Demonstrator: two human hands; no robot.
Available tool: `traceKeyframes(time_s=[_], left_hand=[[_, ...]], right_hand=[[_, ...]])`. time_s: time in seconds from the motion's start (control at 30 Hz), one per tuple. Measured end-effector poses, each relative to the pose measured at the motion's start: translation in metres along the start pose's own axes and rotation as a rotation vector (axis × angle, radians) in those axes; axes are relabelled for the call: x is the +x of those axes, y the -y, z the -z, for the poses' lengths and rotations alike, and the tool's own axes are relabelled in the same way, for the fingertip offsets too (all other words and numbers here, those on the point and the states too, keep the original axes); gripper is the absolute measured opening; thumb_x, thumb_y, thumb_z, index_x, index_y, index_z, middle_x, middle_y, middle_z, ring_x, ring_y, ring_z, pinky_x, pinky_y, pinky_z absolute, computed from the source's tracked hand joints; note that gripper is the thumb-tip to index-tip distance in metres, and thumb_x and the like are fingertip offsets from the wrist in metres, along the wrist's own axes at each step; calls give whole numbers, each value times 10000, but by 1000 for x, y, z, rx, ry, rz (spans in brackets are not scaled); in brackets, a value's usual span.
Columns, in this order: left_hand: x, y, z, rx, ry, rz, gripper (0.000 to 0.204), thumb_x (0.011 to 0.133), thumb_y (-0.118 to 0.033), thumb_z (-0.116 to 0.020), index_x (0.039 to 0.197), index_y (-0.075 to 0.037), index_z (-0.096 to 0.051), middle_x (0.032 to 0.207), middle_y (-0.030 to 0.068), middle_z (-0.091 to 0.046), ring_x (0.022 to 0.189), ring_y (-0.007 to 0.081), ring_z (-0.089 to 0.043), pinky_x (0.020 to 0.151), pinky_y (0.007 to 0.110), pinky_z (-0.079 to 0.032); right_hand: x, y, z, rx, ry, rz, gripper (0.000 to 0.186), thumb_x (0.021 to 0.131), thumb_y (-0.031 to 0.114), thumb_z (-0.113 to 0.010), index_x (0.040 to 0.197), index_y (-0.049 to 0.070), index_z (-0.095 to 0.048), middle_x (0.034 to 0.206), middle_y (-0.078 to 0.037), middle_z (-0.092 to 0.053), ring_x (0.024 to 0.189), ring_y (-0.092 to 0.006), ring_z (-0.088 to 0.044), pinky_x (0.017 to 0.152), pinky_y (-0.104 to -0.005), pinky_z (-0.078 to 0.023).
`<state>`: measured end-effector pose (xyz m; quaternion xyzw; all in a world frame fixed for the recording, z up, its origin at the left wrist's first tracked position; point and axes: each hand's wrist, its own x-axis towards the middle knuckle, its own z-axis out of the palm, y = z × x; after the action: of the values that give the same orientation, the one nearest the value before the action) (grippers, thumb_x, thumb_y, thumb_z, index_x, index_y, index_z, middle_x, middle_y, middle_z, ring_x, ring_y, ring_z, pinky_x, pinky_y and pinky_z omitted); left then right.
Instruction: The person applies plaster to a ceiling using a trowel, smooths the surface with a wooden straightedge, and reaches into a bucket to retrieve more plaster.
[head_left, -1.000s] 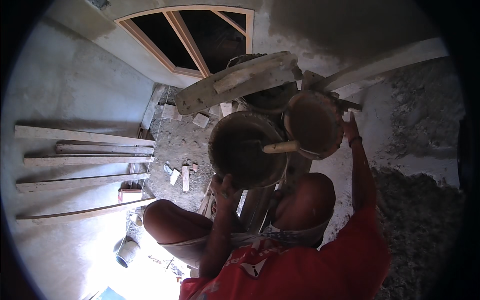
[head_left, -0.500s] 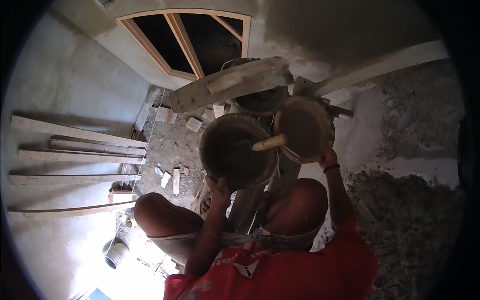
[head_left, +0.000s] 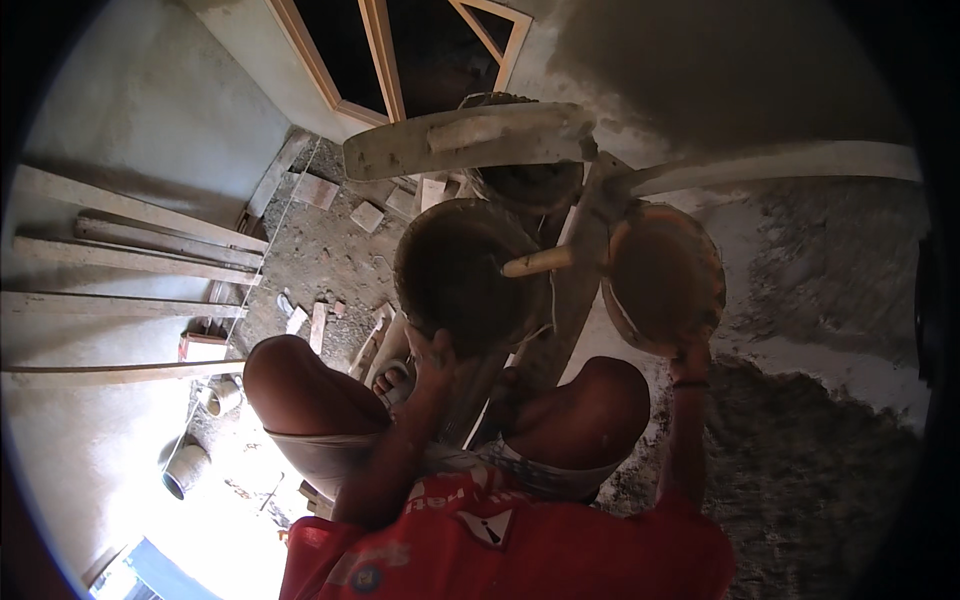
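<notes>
My left hand [head_left: 432, 355] grips the near rim of a dark round bucket [head_left: 450, 275], which has wet grey material inside and a wooden-handled tool [head_left: 537, 262] resting across its right side. My right hand [head_left: 690, 362] holds the near edge of a shallower brown bucket [head_left: 663, 275], tilted and apart from the left one. Behind them a long plank with a grey-smeared float [head_left: 400, 152] lies across another bucket [head_left: 525, 188]. Wooden boards [head_left: 575, 310] run beneath the buckets, between my bent knees.
Long timber strips [head_left: 130, 300] lean along the left wall. Brick pieces [head_left: 315, 190] and debris lie on the rough floor. Two pails [head_left: 185, 470] stand in bright light at lower left. A wooden window frame [head_left: 380, 55] is ahead; a curved board [head_left: 780, 162] extends to the right.
My right hand has come down and nearer me, shifting the brown bucket rightward, away from the dark one. My left hand stays at the dark bucket's rim, and the view has shifted slightly.
</notes>
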<state>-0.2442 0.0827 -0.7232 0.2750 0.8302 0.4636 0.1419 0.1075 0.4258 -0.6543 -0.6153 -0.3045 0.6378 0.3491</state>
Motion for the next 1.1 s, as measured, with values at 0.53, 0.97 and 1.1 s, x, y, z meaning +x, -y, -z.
traceKeyframes(time_s=[0.53,0.97,1.1], left_hand=[[5,-78,21,39,-35,101,349,760,-65,-536,1078,38,-436,1128,266,-380,1057,397,-447,939,489,-381],[4,-68,7,-354,-154,371,409,791,-74,-455,1134,48,-270,1041,272,-456,947,401,-515,845,476,-427],[-3,-47,-13,-326,-183,353,397,791,-92,-456,1120,49,-283,1015,313,-471,918,476,-508,836,489,-414]], right_hand=[[-126,89,-101,-146,173,30,269,775,12,-554,1044,12,-546,914,-67,-616,764,-166,-609,628,-316,-535],[-139,109,-128,-316,252,143,212,750,20,-601,956,65,-574,849,-10,-593,738,-115,-570,621,-269,-491],[-158,106,-152,-308,241,175,248,771,22,-592,1015,61,-571,874,-9,-587,740,-101,-544,639,-252,-465]])
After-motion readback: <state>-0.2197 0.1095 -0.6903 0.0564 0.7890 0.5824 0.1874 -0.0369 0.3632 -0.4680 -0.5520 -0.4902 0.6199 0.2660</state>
